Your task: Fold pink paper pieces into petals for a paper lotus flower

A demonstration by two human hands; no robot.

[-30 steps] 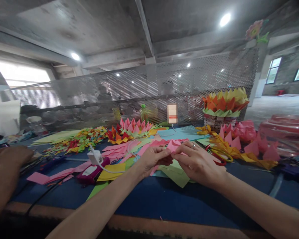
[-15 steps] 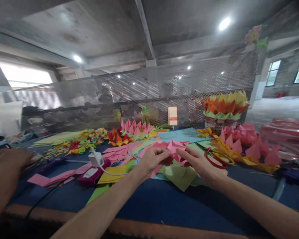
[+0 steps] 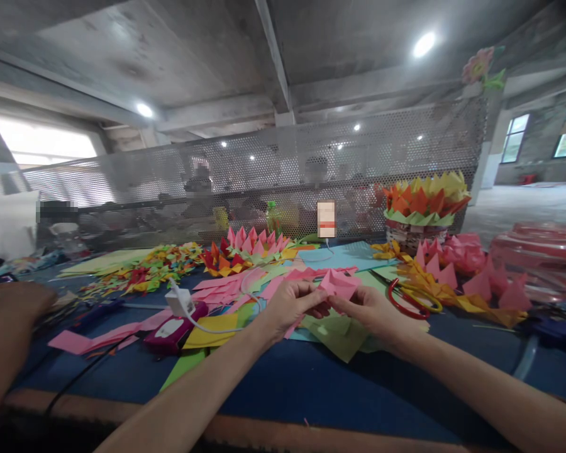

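Note:
A folded piece of pink paper [image 3: 339, 284] is held up over the table between my two hands. My left hand [image 3: 298, 303] is closed, pinching its left lower edge. Opposite it, my right hand [image 3: 365, 308] is closed with the thumb and fingers on the lower right of the same piece. My fingers hide part of the folds. Below the hands lie green paper sheets [image 3: 336, 336], and pink paper strips [image 3: 221, 288] are spread to the left. Scissors with red and yellow handles [image 3: 410, 301] lie just right of my right hand.
A purple box with a white charger [image 3: 180, 301] and cable sits left of my arms. Paper lotus flowers [image 3: 257, 244], paper scraps [image 3: 165, 264] and a flower basket [image 3: 419, 207] stand farther back. Another person's hand [image 3: 19, 305] is at the left edge; a pink plastic jar [image 3: 538, 261] stands right.
The pink paper has turned in my hands and now shows a broader, flatter face. My right fingers have shifted lower on it. The other person's hand has moved slightly left.

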